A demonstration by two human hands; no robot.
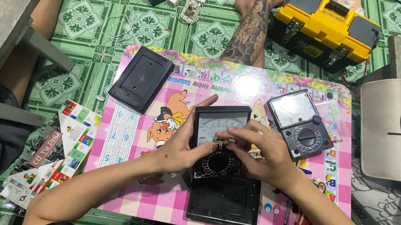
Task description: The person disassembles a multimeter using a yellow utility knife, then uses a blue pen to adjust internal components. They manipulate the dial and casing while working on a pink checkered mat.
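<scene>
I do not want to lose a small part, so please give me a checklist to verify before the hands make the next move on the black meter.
1. Black meter supported: ok, left hand cups its left side.
2. Small metal part secured: ok, pinched between fingertips of both hands, right hand above the dial.
3. Meter rests on the pink table: ok.
4. Removed black cover within reach: ok, directly below the meter.
5. Second meter out of the way: ok, apart on the right.
6. Loose screws accounted for: cannot tell.
</scene>
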